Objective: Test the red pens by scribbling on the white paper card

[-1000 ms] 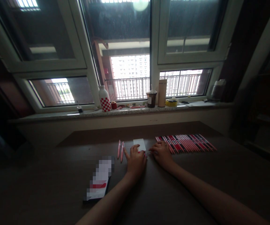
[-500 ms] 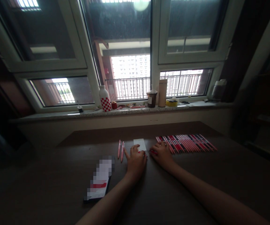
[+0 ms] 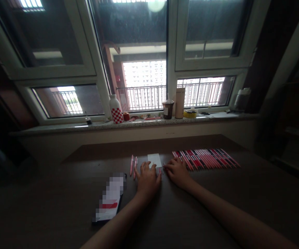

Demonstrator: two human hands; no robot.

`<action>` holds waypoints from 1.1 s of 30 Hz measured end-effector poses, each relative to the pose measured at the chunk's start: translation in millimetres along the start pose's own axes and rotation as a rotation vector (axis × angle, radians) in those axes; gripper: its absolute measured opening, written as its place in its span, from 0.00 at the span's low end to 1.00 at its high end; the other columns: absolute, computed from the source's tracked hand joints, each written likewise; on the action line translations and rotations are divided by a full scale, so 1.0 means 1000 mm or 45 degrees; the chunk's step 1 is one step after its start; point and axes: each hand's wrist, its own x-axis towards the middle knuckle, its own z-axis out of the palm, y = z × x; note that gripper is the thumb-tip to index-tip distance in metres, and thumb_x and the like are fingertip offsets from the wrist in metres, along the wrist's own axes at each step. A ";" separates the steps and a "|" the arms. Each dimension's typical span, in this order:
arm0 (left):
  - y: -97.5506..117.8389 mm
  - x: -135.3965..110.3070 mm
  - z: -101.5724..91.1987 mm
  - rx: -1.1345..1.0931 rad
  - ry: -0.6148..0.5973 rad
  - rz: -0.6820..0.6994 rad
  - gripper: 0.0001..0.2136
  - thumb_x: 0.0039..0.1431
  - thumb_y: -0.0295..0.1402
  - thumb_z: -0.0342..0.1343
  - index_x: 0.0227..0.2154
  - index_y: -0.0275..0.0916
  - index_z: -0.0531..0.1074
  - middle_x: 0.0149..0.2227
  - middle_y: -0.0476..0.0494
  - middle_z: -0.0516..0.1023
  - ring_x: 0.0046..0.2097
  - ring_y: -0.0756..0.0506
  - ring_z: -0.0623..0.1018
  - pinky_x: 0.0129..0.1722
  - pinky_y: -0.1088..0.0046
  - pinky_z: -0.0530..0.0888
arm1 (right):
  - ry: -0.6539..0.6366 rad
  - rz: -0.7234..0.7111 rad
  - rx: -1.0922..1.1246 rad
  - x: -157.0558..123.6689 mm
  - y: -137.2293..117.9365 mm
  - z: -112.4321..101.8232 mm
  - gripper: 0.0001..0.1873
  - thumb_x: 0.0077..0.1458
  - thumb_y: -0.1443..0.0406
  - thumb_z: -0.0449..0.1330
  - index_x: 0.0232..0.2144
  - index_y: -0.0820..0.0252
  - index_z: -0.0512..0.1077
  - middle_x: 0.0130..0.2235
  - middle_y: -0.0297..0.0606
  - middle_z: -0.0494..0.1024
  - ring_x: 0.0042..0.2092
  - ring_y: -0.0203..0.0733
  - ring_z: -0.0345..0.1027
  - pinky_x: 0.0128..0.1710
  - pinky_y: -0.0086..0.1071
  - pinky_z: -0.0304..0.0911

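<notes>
My left hand (image 3: 148, 181) is over the dark table with its fingers spread. Its fingertips are near the lower edge of a small white sheet (image 3: 154, 159). Close to its index side lies a small pinkish-red piece (image 3: 160, 171), too small to name. My right hand (image 3: 177, 171) rests just to the right of that piece, its fingers loosely bent and pointing left; I see nothing held in them. Beside it runs a long row of slim pink, red and black pens or pencils (image 3: 206, 159). Two pink pens (image 3: 131, 165) lie left of my left hand.
A phone-like flat object (image 3: 110, 199), partly pixelated, lies left of my left forearm. Along the windowsill stand a red-checked white bottle (image 3: 117, 112), a dark drink cup (image 3: 168, 110), a tan flask (image 3: 180, 103) and a yellow tape roll (image 3: 190, 113).
My left hand has shifted slightly left and downward, uncovering the small pinkish-red piece. My right hand has moved a little left, and the red thing seen at its fingers no longer shows there.
</notes>
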 end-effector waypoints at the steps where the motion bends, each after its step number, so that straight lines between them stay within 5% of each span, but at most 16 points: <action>1: -0.002 -0.001 0.002 0.018 -0.024 -0.008 0.22 0.59 0.45 0.46 0.53 0.43 0.67 0.58 0.36 0.65 0.61 0.35 0.59 0.60 0.41 0.47 | -0.004 0.000 -0.001 0.000 0.000 0.000 0.12 0.58 0.63 0.55 0.42 0.49 0.76 0.43 0.38 0.75 0.51 0.50 0.57 0.55 0.50 0.43; 7: -0.007 -0.006 0.007 0.134 -0.200 -0.064 0.37 0.54 0.56 0.44 0.62 0.37 0.54 0.62 0.29 0.59 0.64 0.28 0.54 0.58 0.36 0.46 | 0.007 -0.015 0.019 0.000 0.001 0.004 0.13 0.59 0.62 0.54 0.43 0.48 0.75 0.42 0.38 0.75 0.50 0.50 0.56 0.55 0.50 0.43; 11: -0.010 -0.006 0.001 0.217 -0.203 -0.079 0.40 0.54 0.57 0.44 0.62 0.32 0.55 0.62 0.26 0.59 0.64 0.27 0.54 0.59 0.38 0.45 | 0.019 -0.014 0.037 0.001 0.001 0.004 0.13 0.60 0.61 0.53 0.44 0.50 0.75 0.41 0.38 0.75 0.50 0.50 0.57 0.55 0.50 0.43; 18: -0.019 -0.007 -0.002 0.296 -0.207 -0.110 0.40 0.55 0.58 0.39 0.59 0.27 0.60 0.62 0.24 0.58 0.64 0.28 0.53 0.60 0.39 0.41 | 0.041 -0.009 0.038 0.002 0.001 0.002 0.14 0.61 0.65 0.51 0.44 0.52 0.74 0.41 0.38 0.76 0.50 0.49 0.58 0.55 0.47 0.44; 26: -0.017 -0.009 0.003 0.261 -0.201 -0.112 0.38 0.58 0.56 0.32 0.55 0.28 0.65 0.61 0.27 0.62 0.65 0.30 0.54 0.61 0.42 0.43 | 0.022 0.084 -0.006 0.002 0.004 0.003 0.21 0.51 0.73 0.54 0.46 0.57 0.73 0.44 0.40 0.76 0.50 0.51 0.56 0.54 0.44 0.46; 33: -0.015 -0.011 0.001 0.207 -0.140 -0.088 0.33 0.59 0.53 0.36 0.52 0.30 0.69 0.57 0.30 0.68 0.62 0.31 0.59 0.62 0.43 0.44 | 0.014 0.075 -0.012 0.002 0.004 0.004 0.20 0.51 0.73 0.54 0.46 0.58 0.73 0.44 0.42 0.76 0.50 0.52 0.56 0.53 0.43 0.48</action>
